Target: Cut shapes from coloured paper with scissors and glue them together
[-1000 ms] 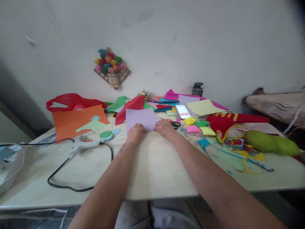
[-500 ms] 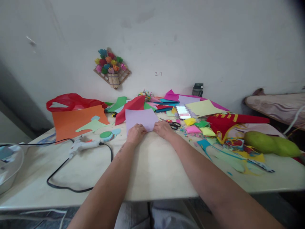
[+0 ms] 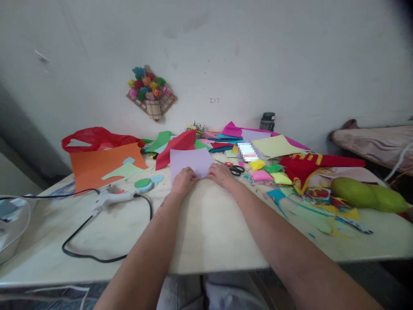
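A lilac sheet of paper (image 3: 190, 160) lies on the pale table (image 3: 200, 228), its far part propped up a little. My left hand (image 3: 183, 181) rests on its near left edge with the fingers curled down onto the paper. My right hand (image 3: 220, 174) holds the near right edge the same way, fingers bent and pressed on the sheet. The two hands are a short gap apart. Black-handled scissors (image 3: 237, 169) lie just right of my right hand.
A white glue gun (image 3: 111, 197) with a black looping cord (image 3: 97, 228) lies at left. An orange sheet (image 3: 103, 163) and red bag (image 3: 97, 137) sit behind it. Coloured paper scraps (image 3: 290, 189) and a green gourd (image 3: 368, 194) crowd the right side. A bowl (image 3: 11, 224) stands at the far left.
My right hand has slid slightly left along the paper's near edge, closer to the left hand. The rest stays as it was.
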`<state>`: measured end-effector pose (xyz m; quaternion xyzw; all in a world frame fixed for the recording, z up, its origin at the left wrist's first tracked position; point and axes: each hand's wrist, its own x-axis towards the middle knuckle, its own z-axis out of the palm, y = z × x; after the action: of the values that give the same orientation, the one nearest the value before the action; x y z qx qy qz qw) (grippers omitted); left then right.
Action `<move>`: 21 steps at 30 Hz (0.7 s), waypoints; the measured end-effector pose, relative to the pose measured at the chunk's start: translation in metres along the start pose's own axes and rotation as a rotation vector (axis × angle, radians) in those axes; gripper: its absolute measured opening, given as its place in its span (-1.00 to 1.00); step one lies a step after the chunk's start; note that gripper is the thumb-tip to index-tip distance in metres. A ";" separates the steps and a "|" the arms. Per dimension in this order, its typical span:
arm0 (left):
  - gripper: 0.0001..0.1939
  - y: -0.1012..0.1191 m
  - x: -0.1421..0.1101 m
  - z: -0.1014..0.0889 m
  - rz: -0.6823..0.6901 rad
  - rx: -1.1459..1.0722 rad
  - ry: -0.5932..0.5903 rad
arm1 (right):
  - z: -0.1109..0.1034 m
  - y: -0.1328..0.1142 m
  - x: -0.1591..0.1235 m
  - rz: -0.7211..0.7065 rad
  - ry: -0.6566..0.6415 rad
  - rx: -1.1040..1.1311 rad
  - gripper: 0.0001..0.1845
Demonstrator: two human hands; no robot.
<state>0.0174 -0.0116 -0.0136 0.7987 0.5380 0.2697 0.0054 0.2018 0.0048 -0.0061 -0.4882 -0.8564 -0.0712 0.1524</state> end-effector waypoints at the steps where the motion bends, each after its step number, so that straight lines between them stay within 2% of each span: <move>1: -0.90 -0.001 0.000 0.001 -0.009 -0.025 0.006 | 0.000 0.000 0.000 0.008 0.000 -0.004 -0.78; 10: -0.90 -0.008 0.005 0.007 -0.066 -0.084 0.023 | 0.003 0.000 0.003 0.076 -0.031 0.016 -0.73; 21: -0.82 -0.006 0.006 0.009 -0.098 0.078 -0.018 | 0.003 0.000 0.004 0.120 -0.048 0.027 -0.72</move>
<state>0.0178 -0.0013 -0.0207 0.7733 0.5866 0.2407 -0.0075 0.1996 0.0089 -0.0080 -0.5381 -0.8298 -0.0388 0.1425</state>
